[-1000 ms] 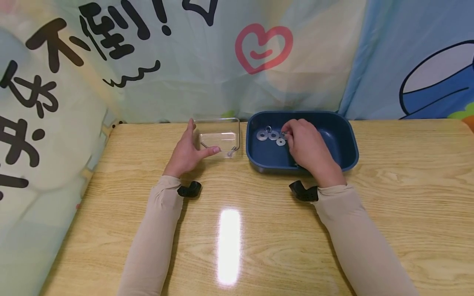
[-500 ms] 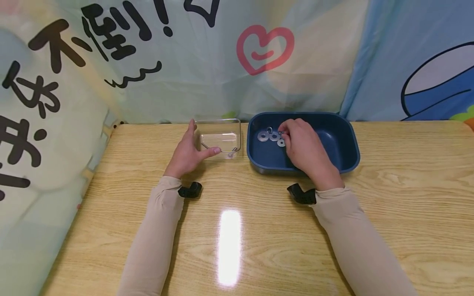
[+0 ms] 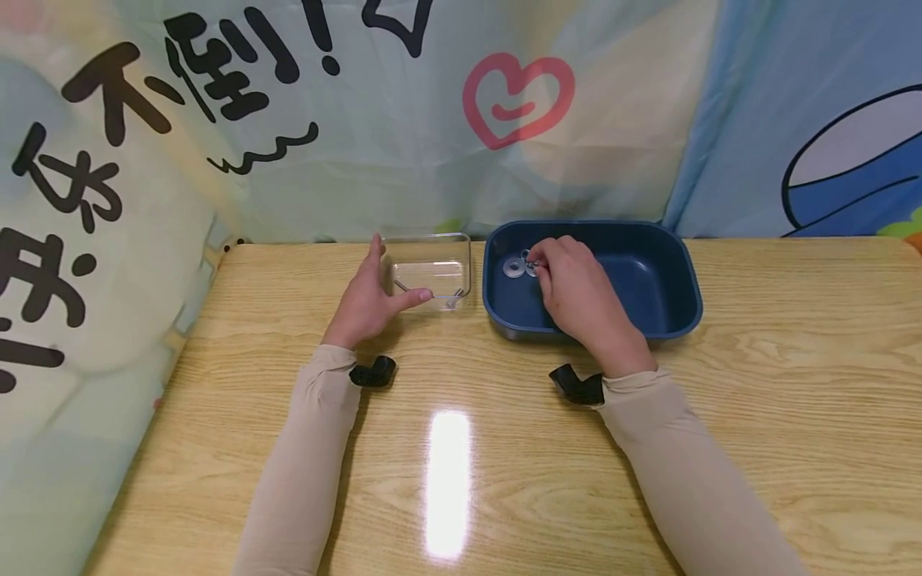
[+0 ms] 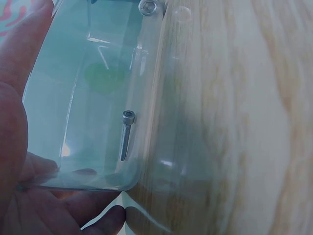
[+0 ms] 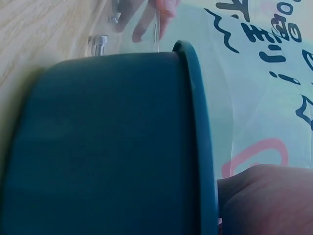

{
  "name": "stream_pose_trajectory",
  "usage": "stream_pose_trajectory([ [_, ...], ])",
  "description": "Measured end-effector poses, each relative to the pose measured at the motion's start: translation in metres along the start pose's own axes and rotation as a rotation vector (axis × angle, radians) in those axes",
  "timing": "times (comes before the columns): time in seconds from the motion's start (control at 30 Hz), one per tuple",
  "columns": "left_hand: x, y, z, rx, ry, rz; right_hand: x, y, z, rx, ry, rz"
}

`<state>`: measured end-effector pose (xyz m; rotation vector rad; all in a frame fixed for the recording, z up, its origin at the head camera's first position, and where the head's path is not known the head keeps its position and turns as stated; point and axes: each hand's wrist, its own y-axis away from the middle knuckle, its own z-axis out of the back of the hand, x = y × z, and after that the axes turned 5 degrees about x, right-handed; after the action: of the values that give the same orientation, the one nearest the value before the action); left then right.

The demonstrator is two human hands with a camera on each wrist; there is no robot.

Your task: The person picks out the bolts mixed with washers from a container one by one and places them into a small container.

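A printed cloth (image 3: 389, 120) hangs behind the wooden table (image 3: 562, 488). The spread left hand (image 3: 366, 302) touches a clear box (image 3: 430, 268) holding screws (image 4: 125, 134); in the blue tray (image 3: 644, 276) just beside that, the right hand (image 3: 579, 290) partly hides washers (image 3: 513, 267), and whether it pinches one I cannot tell.

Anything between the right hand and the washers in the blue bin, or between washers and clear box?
Nothing visible blocks the right hand: its fingers are inside the blue bin, right at the washers. Toward the clear box, the bin's left wall and the box's right wall stand between.
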<state>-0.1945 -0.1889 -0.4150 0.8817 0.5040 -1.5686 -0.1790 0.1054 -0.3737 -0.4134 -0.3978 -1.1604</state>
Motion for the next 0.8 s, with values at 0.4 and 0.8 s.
stream_pose_trajectory([
  [0.4,-0.001,0.001,0.000,-0.008,0.001,-0.004,0.010,-0.003,-0.005,0.025,0.003,0.024],
  [0.8,0.001,-0.001,0.000,-0.012,-0.009,-0.008,0.024,-0.011,-0.012,0.050,-0.004,0.038],
])
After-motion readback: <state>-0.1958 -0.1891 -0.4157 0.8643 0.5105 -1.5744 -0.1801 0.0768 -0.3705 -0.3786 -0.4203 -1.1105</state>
